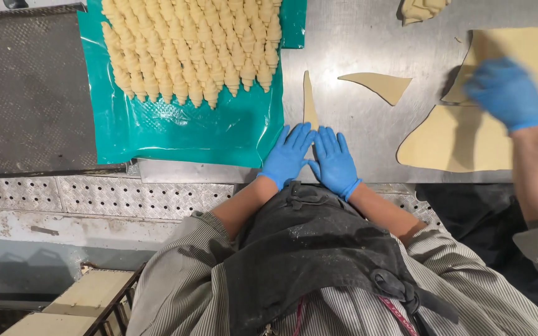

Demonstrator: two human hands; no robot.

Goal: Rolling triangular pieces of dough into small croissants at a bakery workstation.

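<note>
**A:** What fills the view, biggest things first?

**B:** A steel worktop (pixel 368 43) runs across the top. Along its right edge lie broad sheets of pale dough (pixel 462 140). Over its left end is a teal plastic sheet (pixel 175 130) packed with rows of shaped, unbaked croissants (pixel 191 43), set close together, probably to save room.

**A:** And the person's hands?

**B:** Both wear blue gloves and lie side by side at the near edge of the worktop. The left hand (pixel 286 155) and right hand (pixel 334 160) are flat, fingers spread and fully open, gripping nothing. They press on the wide near end of a long thin dough triangle (pixel 309 102) whose tip points toward the far edge, likely so it can be rolled from the base.

**A:** Anything else nearby?

**B:** A co-worker's gloved hand (pixel 507 93) rests on the dough sheets at the right. A second cut triangle (pixel 378 84) lies between the two people, and a scrap of dough (pixel 421 9) sits at the far edge. The teal sheet is just beside the left hand, leaving little room on that side.
</note>
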